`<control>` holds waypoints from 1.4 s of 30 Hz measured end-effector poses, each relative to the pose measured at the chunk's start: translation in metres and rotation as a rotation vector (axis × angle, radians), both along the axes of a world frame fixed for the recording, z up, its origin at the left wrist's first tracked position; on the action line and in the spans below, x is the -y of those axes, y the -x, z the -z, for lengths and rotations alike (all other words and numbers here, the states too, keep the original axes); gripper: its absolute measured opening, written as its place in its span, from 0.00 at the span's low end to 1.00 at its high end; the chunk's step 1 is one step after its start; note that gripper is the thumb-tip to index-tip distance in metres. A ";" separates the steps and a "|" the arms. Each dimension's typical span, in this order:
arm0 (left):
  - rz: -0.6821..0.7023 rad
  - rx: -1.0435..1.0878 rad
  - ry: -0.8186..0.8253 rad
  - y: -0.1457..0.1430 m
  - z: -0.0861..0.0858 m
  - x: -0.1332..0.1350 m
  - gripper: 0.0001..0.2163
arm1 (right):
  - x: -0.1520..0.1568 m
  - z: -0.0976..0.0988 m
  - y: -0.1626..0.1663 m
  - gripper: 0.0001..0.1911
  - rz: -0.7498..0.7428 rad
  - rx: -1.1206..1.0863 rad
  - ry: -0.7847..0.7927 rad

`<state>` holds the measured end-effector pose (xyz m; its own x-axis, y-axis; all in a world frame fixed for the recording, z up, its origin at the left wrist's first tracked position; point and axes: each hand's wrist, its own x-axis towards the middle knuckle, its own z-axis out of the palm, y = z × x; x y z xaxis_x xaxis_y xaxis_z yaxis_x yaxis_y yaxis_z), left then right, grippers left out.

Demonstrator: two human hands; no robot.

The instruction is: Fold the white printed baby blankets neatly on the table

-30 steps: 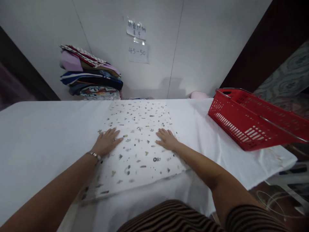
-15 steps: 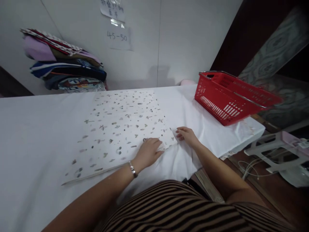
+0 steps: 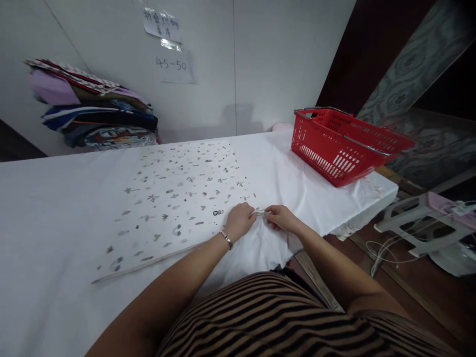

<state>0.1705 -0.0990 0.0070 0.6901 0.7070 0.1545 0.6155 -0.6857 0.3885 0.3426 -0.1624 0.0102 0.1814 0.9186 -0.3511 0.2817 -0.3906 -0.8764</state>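
Observation:
A folded white cloth (image 3: pixel 186 198) with small printed figures lies flat on the white-covered table. Its near right corner is gathered between my two hands, raised a little off the table. My left hand (image 3: pixel 240 220) pinches that corner from the left, a bracelet on its wrist. From the right, my right hand (image 3: pixel 281 217) grips the same corner, fingers closed on its layered edge. Only a short strip of the edge shows between the fingertips. The rest of the cloth stays spread out, its long near edge running to the lower left.
A red plastic basket (image 3: pixel 334 144) with metal handles stands at the table's right end. Folded clothes (image 3: pixel 96 106) are piled at the back left by the wall. Two paper signs hang there. On the right, beyond the white table cover (image 3: pixel 48 213), is a plastic stool (image 3: pixel 412 223) with cords.
My right hand has come to the cloth and closed on its near right corner. My left hand has slid right to that corner, which is now lifted. The view has shifted slightly.

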 end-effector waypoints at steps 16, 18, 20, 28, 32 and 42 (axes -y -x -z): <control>-0.038 0.085 0.077 0.000 -0.002 0.000 0.11 | -0.008 0.006 0.007 0.04 0.019 -0.318 0.078; -0.049 0.087 0.084 0.000 -0.003 0.001 0.11 | -0.006 0.005 0.006 0.06 0.031 -0.414 0.085; -0.051 0.081 0.091 -0.001 -0.006 0.002 0.10 | -0.006 0.003 0.007 0.09 0.061 -0.467 0.087; -0.049 0.110 0.152 -0.004 -0.009 0.002 0.13 | -0.005 0.001 0.013 0.08 0.089 -0.436 0.084; -0.048 0.132 0.136 -0.004 -0.008 0.005 0.13 | -0.003 0.000 0.012 0.10 0.088 -0.443 0.077; 0.010 0.058 0.068 -0.004 -0.008 0.006 0.13 | -0.003 0.004 0.010 0.12 0.058 -0.510 0.055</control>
